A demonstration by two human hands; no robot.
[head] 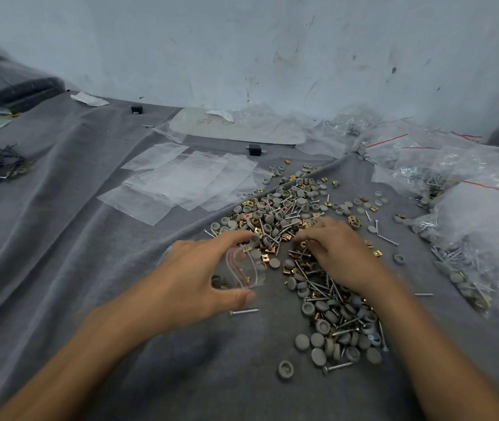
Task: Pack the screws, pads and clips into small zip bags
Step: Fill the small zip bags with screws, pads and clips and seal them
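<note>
left hand [195, 276] curls round small zip bag [248, 270] | right hand [336, 247] just right of it, fingers bent on pile of screws, pads and clips [281, 214], can't tell if it holds any

Dim, cool, even light; soft blur throughout, wide-angle bending at edges

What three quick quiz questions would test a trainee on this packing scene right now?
1. True or false: the left hand grips a small clear zip bag with a red line.
2. The right hand touches: A the mixed pile of grey round pads, silver screws and brass clips; B the pale wall; C a black block.
3. Fill in: the flat empty clear plastic bags lie to the pile's ____.
Key: 1 true; 2 A; 3 left.
</note>
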